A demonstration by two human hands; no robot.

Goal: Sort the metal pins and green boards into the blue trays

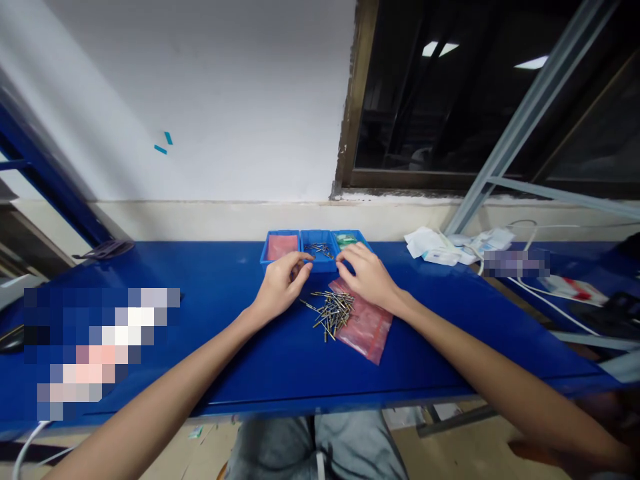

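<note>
My left hand is in front of the blue bins, its thumb and index finger pinched together near the middle bin. Whatever lies between those fingertips is too small to make out. Opposite it, my right hand also has thumb and index finger drawn together at the front of the bins. Below the hands a pile of thin metal pins with brassy ends lies loose, partly on a pink plastic bag. More pins lie in the middle blue bin. My right hand and wrist cover the bag's upper part.
The left bin holds pink bags; the right bin holds green packets. White crumpled packets and cables lie farther right on the blue table. A grey metal frame stands there too.
</note>
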